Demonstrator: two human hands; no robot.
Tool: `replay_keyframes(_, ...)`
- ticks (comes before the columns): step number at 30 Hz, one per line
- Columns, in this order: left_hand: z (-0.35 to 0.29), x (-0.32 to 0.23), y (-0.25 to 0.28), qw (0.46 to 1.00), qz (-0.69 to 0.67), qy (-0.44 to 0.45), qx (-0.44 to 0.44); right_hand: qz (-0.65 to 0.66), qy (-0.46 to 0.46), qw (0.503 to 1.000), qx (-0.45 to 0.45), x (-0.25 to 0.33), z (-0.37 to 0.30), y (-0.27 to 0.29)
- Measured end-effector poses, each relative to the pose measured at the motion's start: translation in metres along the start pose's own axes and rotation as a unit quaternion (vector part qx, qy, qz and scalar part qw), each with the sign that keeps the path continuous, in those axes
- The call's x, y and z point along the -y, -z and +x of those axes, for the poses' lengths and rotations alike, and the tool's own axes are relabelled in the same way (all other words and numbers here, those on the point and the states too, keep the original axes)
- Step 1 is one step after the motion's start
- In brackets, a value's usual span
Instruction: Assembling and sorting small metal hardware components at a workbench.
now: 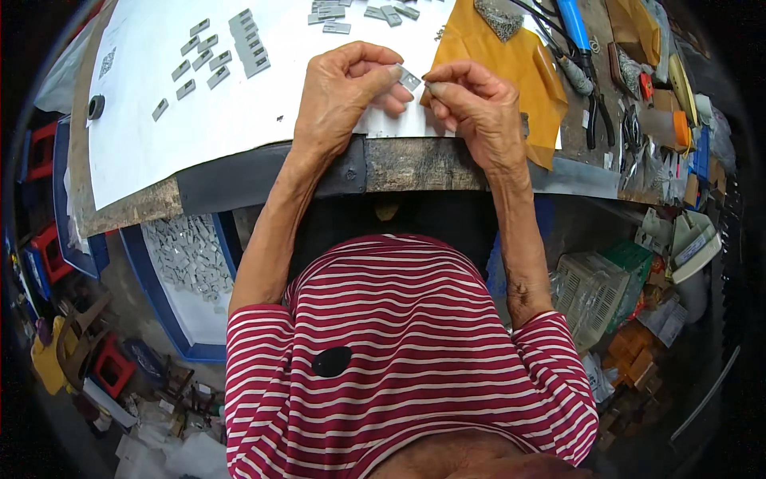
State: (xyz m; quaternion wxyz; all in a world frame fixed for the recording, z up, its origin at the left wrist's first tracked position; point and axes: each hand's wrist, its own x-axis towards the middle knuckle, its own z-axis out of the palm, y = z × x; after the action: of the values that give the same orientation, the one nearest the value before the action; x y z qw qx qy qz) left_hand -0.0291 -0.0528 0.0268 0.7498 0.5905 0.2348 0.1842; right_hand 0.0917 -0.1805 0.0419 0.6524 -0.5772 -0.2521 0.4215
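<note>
A small grey metal block point(409, 79) is pinched between the thumb and fingers of my left hand point(339, 96), just above the white sheet point(263, 104) near the table's front edge. My right hand point(479, 108) is closed in a pinch close to the block's right end; whatever its fingertips hold is too small to make out. Left of my hands, several similar blocks point(203, 59) lie spaced apart on the sheet, beside a tight row of blocks point(250, 44). More loose blocks point(336, 28) are at the far side. Small metal bits point(499, 20) are heaped on yellow-brown paper point(471, 48).
A blue-handled tool point(573, 24) and black-handled pliers point(592, 120) lie to the right, among clutter. At the left edge sits a black ring point(96, 107). Below the table, a blue-rimmed tray point(155, 311) holds many grey pieces. The wooden table edge point(423, 164) runs under my forearms.
</note>
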Motion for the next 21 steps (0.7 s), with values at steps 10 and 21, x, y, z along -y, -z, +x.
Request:
replay_keyframes(10, -0.0016, 0.001, -0.0007, 0.999, 0.011, -0.023, 0.028, -0.071, 0.014, 0.997, -0.025, -0.0097, 0.0034, -0.0026)
replay_keyframes(21, -0.0028, 0.0017, -0.0018, 0.999, -0.004, -0.036, 0.022, -0.069, 0.018, 0.997, -0.006, -0.0074, 0.0048, -0.0053)
